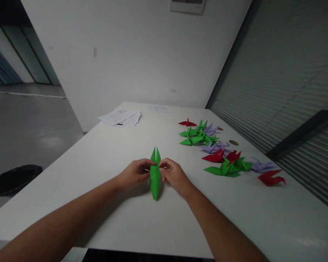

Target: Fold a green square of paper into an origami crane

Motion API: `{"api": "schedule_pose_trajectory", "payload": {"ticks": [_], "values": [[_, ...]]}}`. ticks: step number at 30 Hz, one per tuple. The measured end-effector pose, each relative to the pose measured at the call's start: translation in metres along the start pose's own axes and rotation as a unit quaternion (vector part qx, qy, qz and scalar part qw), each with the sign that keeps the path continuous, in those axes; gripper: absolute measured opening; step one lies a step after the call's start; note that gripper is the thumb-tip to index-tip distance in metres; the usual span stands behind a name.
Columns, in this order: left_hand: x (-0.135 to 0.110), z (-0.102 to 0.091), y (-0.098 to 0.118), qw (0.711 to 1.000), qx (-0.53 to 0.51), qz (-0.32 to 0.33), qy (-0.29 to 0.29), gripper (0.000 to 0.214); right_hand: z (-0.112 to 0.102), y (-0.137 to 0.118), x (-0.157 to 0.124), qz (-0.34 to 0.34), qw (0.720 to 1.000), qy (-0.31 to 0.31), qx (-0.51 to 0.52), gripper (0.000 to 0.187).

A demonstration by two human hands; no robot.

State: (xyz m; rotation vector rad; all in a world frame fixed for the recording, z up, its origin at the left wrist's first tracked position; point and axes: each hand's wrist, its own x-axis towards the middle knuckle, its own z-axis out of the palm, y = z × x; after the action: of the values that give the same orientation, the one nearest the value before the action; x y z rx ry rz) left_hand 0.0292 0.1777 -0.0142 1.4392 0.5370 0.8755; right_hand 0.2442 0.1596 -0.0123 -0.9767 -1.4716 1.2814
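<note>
A green folded paper point(155, 180), long and narrow, is held between my two hands over the white table. Its far end splits into two slim points, and its near end tapers to one tip. My left hand point(136, 171) pinches its left edge near the middle. From the other side, my right hand point(173, 173) pinches the right edge at about the same height. Parts of the fingertips are hidden behind the paper.
Several folded paper cranes in green point(196, 136), red point(270, 178) and purple point(213, 146) lie along the table's right side. Printed sheets point(118, 116) rest at the far left. A black-lined bin point(15, 178) stands on the floor, left. Window blinds point(284, 91) border the right.
</note>
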Motion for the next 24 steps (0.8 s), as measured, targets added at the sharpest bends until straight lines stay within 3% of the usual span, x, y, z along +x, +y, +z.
{"api": "schedule_pose_trajectory", "payload": {"ticks": [24], "values": [[-0.0046, -0.0076, 0.0015, 0.997, -0.052, -0.036, -0.041, 0.05, -0.004, -0.0054, -0.0061, 0.021, 0.999, -0.02, 0.04, 0.019]]}}
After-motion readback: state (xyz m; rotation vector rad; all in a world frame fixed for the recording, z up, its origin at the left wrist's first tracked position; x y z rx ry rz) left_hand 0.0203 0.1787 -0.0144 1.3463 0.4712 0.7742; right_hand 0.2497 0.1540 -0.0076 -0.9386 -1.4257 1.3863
